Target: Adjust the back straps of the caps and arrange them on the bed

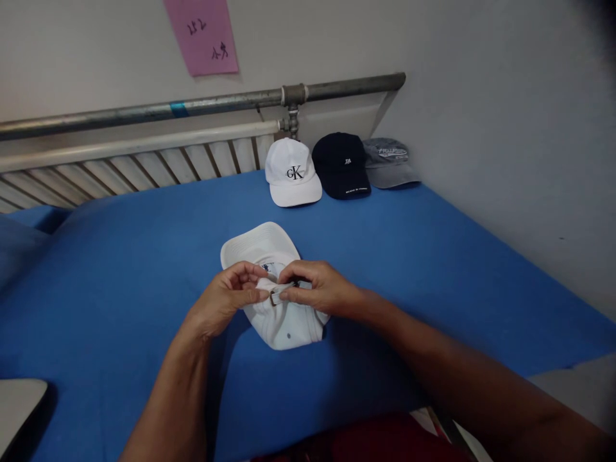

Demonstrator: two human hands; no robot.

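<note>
A white cap (272, 282) lies on the blue sheet (144, 269) in front of me, its brim pointing away and its back toward me. My left hand (226, 301) pinches the cap's back strap from the left. My right hand (317, 289) pinches the strap at its metal buckle (276, 296) from the right. Both hands have their fingers closed on the strap, thumbs and forefingers almost meeting over the buckle.
Three caps sit in a row against the far wall: a white one with black letters (292, 173), a dark navy one (342, 165) and a grey one (389, 162). Metal pipes (192, 106) and a slatted rail run behind. A pink paper (202, 32) hangs on the wall.
</note>
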